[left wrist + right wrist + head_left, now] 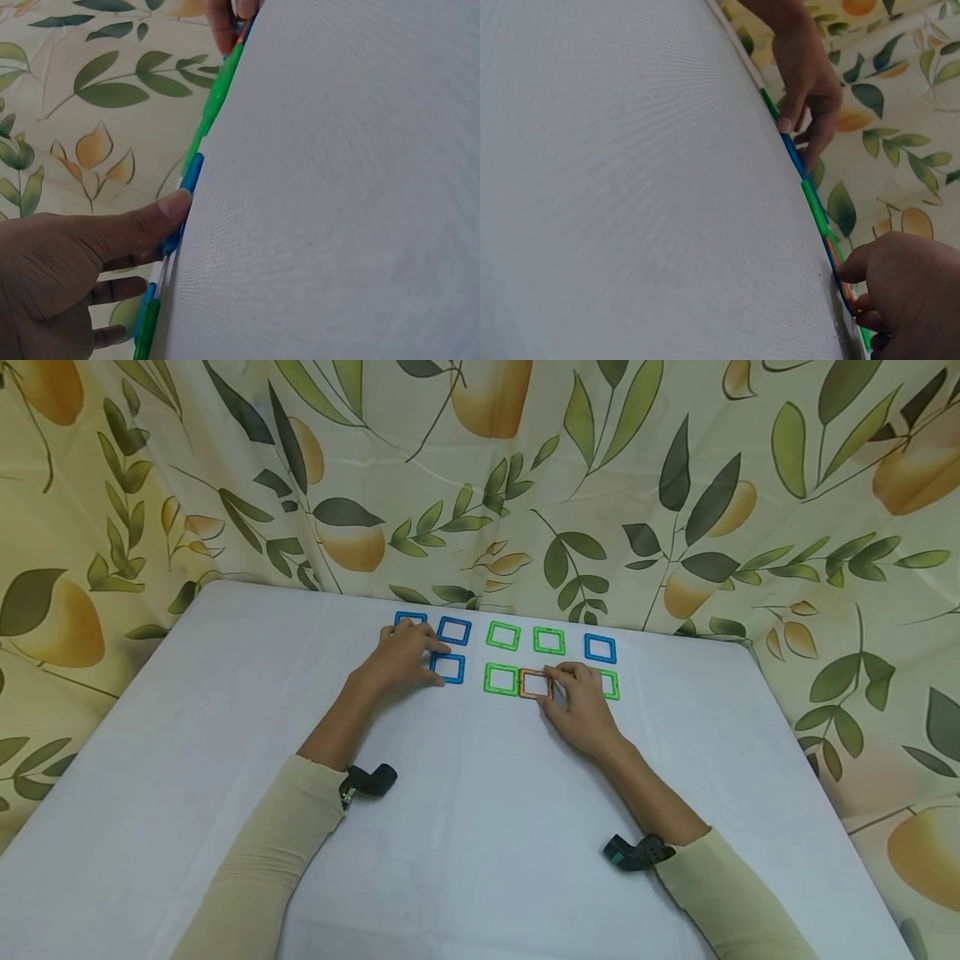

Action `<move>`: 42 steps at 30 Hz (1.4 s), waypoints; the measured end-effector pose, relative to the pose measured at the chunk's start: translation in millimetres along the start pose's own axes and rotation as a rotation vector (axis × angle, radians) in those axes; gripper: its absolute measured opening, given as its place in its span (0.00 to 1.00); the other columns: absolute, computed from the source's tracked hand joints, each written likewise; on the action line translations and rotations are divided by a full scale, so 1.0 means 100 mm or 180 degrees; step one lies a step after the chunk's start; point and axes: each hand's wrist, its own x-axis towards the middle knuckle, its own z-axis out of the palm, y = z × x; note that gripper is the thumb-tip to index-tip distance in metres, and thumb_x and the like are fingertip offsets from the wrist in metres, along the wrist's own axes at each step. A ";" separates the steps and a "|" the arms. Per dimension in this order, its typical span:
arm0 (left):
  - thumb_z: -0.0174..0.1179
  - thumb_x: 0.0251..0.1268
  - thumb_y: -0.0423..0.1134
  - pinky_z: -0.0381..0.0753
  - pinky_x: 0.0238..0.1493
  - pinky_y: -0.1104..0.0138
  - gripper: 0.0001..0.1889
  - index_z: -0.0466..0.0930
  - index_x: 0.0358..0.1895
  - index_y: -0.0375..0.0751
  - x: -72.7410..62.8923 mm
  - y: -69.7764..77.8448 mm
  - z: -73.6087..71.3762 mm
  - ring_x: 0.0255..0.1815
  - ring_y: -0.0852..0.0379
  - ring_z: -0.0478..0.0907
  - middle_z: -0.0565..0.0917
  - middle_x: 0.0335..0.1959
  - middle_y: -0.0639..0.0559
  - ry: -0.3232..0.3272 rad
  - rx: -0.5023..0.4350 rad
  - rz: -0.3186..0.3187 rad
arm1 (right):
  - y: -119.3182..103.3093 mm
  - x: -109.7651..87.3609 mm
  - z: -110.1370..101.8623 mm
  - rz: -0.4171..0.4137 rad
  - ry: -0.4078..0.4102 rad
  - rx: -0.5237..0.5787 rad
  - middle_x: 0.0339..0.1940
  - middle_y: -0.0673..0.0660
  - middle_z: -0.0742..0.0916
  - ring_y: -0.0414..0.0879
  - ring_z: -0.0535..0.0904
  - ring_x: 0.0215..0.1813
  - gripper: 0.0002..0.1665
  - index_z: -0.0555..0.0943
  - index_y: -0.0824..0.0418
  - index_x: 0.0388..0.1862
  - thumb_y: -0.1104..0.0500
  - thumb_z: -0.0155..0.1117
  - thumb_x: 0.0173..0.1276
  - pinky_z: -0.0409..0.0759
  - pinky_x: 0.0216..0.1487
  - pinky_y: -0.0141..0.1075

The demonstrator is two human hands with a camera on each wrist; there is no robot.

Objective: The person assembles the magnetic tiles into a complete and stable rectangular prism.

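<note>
Square frame-shaped magnetic tiles lie in two rows near the table's far edge. My left hand (401,656) pinches a blue magnetic tile (462,669) in the near row between thumb and index finger. In the left wrist view the thumb rests on that blue tile's edge. My right hand (583,710) grips the orange magnetic tile (535,696) at its right side, with thumb and index finger at its edges. This orange tile touches a green tile (501,692) on its left. Another green tile (615,685) is partly hidden behind the right hand.
In the far row lie blue tiles (454,631), green tiles (503,636) and, at the right end, a blue tile (600,648). One blue tile (410,616) is partly covered by the left hand. A patterned curtain (480,485) hangs behind the white table (480,827).
</note>
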 end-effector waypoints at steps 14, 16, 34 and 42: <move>0.79 0.60 0.49 0.54 0.73 0.44 0.30 0.85 0.66 0.47 0.04 -0.06 0.03 0.71 0.44 0.65 0.82 0.67 0.45 0.0069 -0.0202 0.0097 | 0.01 0.01 0.00 -0.0049 0.0006 0.0027 0.68 0.68 0.75 0.65 0.62 0.71 0.32 0.75 0.70 0.73 0.59 0.66 0.74 0.66 0.69 0.58; 0.80 0.59 0.50 0.55 0.72 0.43 0.31 0.85 0.66 0.47 0.05 -0.06 0.03 0.69 0.45 0.66 0.84 0.64 0.46 0.0072 -0.0214 0.0106 | 0.01 0.01 0.01 -0.0060 0.0006 0.0029 0.67 0.68 0.75 0.65 0.62 0.71 0.32 0.75 0.70 0.73 0.60 0.65 0.74 0.66 0.69 0.58; 0.80 0.57 0.53 0.57 0.70 0.44 0.31 0.86 0.61 0.43 0.04 -0.05 0.05 0.61 0.47 0.71 0.87 0.53 0.49 0.0248 -0.0366 0.0212 | -0.01 0.01 0.00 -0.0146 -0.0089 0.0054 0.68 0.68 0.74 0.65 0.60 0.71 0.31 0.74 0.69 0.74 0.61 0.64 0.75 0.65 0.69 0.58; 0.80 0.55 0.53 0.58 0.70 0.44 0.31 0.86 0.60 0.42 0.02 -0.02 0.04 0.58 0.48 0.72 0.88 0.50 0.50 0.0308 -0.0468 0.0271 | -0.02 -0.01 0.01 -0.0230 -0.0176 0.0102 0.68 0.67 0.74 0.64 0.59 0.71 0.31 0.74 0.68 0.75 0.62 0.64 0.76 0.65 0.69 0.58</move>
